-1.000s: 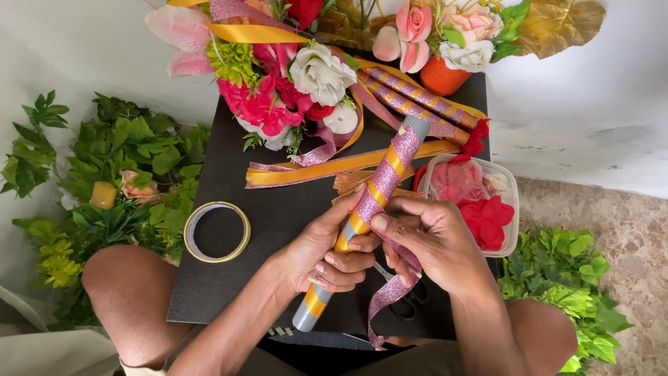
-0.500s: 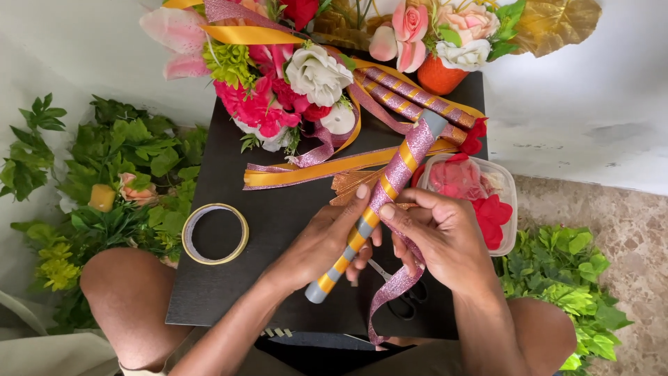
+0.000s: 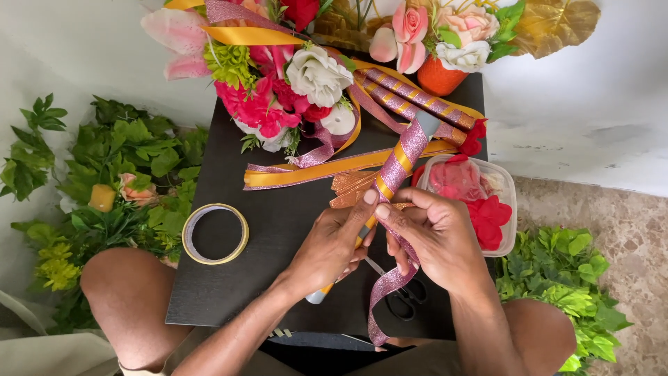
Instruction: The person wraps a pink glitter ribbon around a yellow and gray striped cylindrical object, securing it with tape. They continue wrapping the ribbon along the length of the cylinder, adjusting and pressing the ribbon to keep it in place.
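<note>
Your stick (image 3: 396, 163) now tilts steeper than a moment ago. Your left hand (image 3: 332, 245) curls closed around its lower half; your right hand (image 3: 437, 233) pinches the pink ribbon (image 3: 387, 296) against it. Scissors (image 3: 403, 298) lie below your right hand, tape (image 3: 215, 234) left of your left hand.

Home craft corner for flower decorations, small black square table (image 3: 278, 230) on a speckled stone floor (image 3: 626, 230) against a pale wall (image 3: 584, 104), artificial flower bouquet (image 3: 278, 90) at the far edge, green faux foliage (image 3: 118, 181) heaped left and right, roll of clear tape (image 3: 215, 233), clear plastic tub of red petals (image 3: 480, 202)
</note>
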